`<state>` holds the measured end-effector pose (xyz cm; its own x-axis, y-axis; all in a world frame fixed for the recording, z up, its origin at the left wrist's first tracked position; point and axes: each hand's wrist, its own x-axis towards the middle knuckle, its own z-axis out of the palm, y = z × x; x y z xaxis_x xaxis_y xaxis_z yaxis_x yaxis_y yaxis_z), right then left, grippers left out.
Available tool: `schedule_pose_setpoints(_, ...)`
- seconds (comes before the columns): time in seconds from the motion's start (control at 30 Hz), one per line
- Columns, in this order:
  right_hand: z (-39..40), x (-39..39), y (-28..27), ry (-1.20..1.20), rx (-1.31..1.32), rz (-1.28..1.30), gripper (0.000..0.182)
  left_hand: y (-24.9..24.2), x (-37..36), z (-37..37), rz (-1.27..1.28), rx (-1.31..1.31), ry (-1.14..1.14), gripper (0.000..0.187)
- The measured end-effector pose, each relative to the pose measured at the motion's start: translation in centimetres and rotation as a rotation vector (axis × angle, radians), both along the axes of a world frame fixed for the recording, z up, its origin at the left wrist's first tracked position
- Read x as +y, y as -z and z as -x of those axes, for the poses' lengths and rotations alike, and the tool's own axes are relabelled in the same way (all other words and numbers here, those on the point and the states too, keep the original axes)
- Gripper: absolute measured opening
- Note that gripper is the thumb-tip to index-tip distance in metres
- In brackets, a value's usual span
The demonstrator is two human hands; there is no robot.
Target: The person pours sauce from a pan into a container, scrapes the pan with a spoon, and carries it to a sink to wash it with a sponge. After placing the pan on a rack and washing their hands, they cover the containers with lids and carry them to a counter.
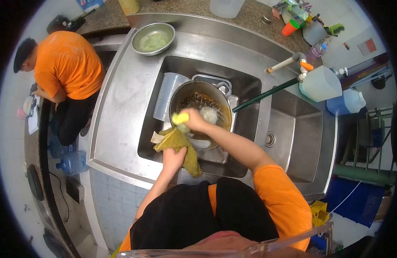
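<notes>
A large metal pot stands in the left sink basin, with brownish residue and whitish suds inside. At its near left rim, my left hand is closed around a fuzzy olive-yellow cloth with a pale tag or flap. Over the pot, my right hand is closed on a small bright yellow object; its kind does not show clearly. Below it, a whitish curved shape lies inside the pot. A translucent plastic container lies left of the pot, and a metal tray shows behind and beside it.
A metal bowl with greenish liquid sits on the steel counter. A dark green hose reaches from the tap toward the pot, over the divider of the right basin. Jugs stand at right. Another person in orange is at far left.
</notes>
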<state>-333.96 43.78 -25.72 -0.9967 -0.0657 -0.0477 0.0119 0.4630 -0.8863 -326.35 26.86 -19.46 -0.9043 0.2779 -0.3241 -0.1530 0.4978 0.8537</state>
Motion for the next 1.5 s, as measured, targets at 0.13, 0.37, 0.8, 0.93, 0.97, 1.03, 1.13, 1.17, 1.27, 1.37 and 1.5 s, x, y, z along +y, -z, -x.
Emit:
schedule_pose_setpoints(0.13,6.1,0.7,0.7,0.678,0.029,0.219,0.019,-0.3,0.3,0.1,-0.055,0.041,-0.017,0.025)
schedule_pose_setpoints(0.37,1.7,-1.1,-0.9,0.174,-0.070,-0.030,0.013,-0.5,-0.1,0.4,-0.029,0.050,-0.025,0.024)
schedule_pose_setpoints(0.8,4.1,-1.2,-0.3,0.322,0.090,0.043,0.017,-0.2,-0.2,0.6,-0.075,0.084,-0.027,0.024)
schedule_pose_setpoints(0.93,7.4,1.6,1.5,0.804,0.164,0.189,0.011,-1.0,0.2,0.4,-0.063,0.051,-0.055,0.024)
schedule_pose_setpoints(0.97,7.4,2.0,1.7,0.808,0.160,0.121,0.013,-0.6,0.2,0.5,-0.060,0.058,-0.054,0.024)
schedule_pose_setpoints(1.03,6.8,1.5,1.3,0.663,0.123,0.053,0.016,0.6,0.0,0.7,-0.090,0.090,-0.055,0.025)
schedule_pose_setpoints(1.13,2.7,-1.1,1.1,0.215,0.084,-0.075,0.021,0.1,0.0,0.9,-0.003,0.065,-0.021,0.026)
schedule_pose_setpoints(1.17,1.9,-1.1,0.8,0.117,0.008,-0.061,0.021,0.1,0.0,0.9,-0.005,0.064,-0.021,0.026)
schedule_pose_setpoints(1.27,2.5,-0.5,0.8,0.072,-0.001,-0.031,0.015,0.6,-0.3,0.9,-0.118,0.011,-0.041,0.026)
schedule_pose_setpoints(1.37,6.5,0.9,2.0,0.547,0.148,0.034,0.012,0.7,-0.2,0.8,-0.086,0.011,-0.031,0.027)
schedule_pose_setpoints(1.5,6.1,-0.1,1.8,0.614,0.078,0.114,0.012,1.3,-0.4,0.4,-0.070,0.108,-0.024,0.028)
